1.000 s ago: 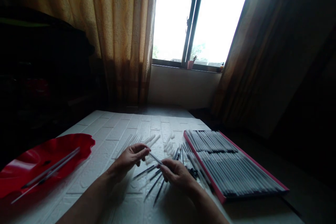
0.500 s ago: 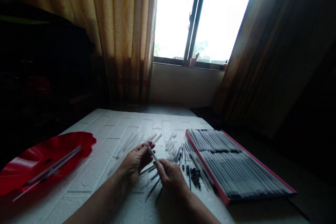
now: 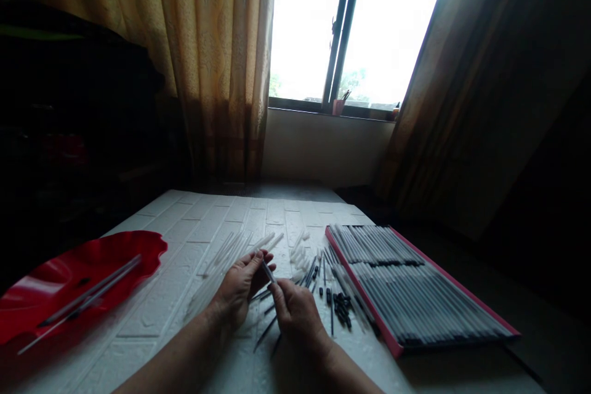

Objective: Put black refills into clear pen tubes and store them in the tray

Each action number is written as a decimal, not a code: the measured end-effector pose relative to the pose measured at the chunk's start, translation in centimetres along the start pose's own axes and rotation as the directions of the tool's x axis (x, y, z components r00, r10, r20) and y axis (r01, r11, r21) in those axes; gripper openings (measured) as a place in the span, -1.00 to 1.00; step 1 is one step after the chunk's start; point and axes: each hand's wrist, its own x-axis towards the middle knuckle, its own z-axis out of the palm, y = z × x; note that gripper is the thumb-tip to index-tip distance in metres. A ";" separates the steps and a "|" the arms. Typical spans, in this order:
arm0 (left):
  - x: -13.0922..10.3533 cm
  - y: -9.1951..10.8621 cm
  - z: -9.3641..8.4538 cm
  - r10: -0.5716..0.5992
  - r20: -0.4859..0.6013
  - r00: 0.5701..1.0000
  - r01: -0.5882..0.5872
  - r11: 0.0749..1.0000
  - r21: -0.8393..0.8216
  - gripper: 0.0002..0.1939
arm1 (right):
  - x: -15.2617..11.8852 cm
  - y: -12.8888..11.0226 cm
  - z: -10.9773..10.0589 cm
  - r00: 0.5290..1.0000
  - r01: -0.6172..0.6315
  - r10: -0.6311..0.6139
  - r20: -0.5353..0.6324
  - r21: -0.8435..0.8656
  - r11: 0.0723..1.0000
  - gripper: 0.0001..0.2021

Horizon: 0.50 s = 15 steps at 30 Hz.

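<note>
Between my two hands is a slim pen (image 3: 268, 271), tilted over the middle of the table. Its upper end is pinched by the fingers of my left hand (image 3: 237, 280), and my right hand (image 3: 298, 308) grips the lower end. Clear tubes (image 3: 228, 250) lie behind and beside my left hand. Dark thin refills (image 3: 264, 333) lie under and around my right hand. To its right sits a pile of small black caps (image 3: 341, 308). Short whitish pieces (image 3: 299, 253) lie just beyond my hands.
A pink-edged box (image 3: 390, 335) full of pens in two rows stands at the right. At the left, a red wavy-rimmed dish (image 3: 148, 243) holds a few pens or tubes. All rest on a white brick-patterned table (image 3: 184, 228). Curtains and a window are behind.
Both hands keep their hold on the pen and have barely moved. The whole view has shifted very slightly.
</note>
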 end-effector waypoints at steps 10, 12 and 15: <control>0.3 -0.7 -0.2 0.001 0.034 0.999 -0.002 1.000 0.028 -0.93 | -0.2 0.3 0.3 1.000 -0.017 0.017 0.000 -0.049 0.999 -0.61; 0.5 -0.8 -0.2 0.005 0.044 0.999 -0.007 0.999 0.037 -0.93 | -0.1 0.4 0.0 0.999 -0.030 0.030 0.021 -0.022 0.999 -0.61; 0.5 -0.5 -0.1 0.014 0.070 0.997 -0.017 0.999 0.044 -0.93 | 0.0 0.3 -0.7 0.999 -0.047 0.047 0.020 0.010 0.999 -0.62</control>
